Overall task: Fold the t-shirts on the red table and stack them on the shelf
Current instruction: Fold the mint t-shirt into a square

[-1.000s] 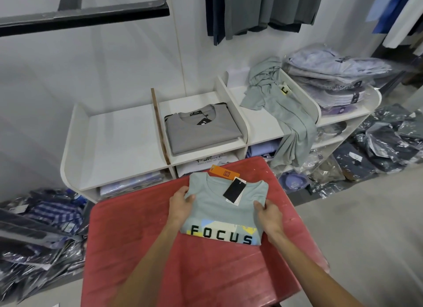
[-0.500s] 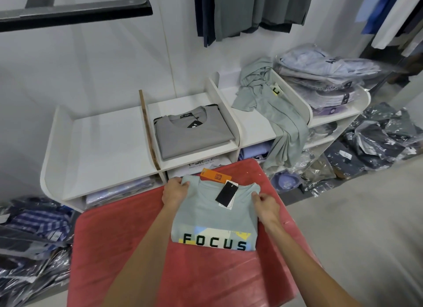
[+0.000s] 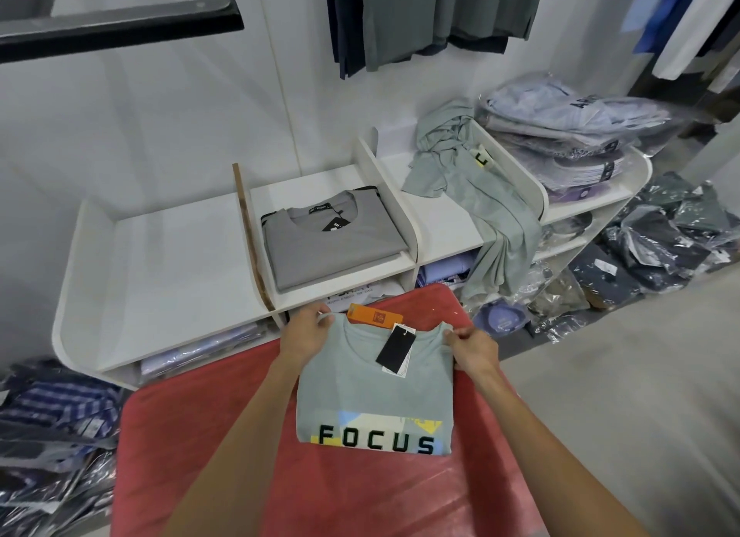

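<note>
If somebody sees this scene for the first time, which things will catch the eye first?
First, the folded pale green FOCUS t-shirt on the red table, its top corners gripped by the left hand and right hand. Behind it, a folded grey t-shirt lies in the white shelf, and an unfolded green one hangs over the shelf's edge.

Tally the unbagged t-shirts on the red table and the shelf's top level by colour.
Light green, FOCUS shirt on the table, unfolded shirt draped off the shelf: 2
Grey, folded shirt on the shelf: 1
Total: 3
</note>
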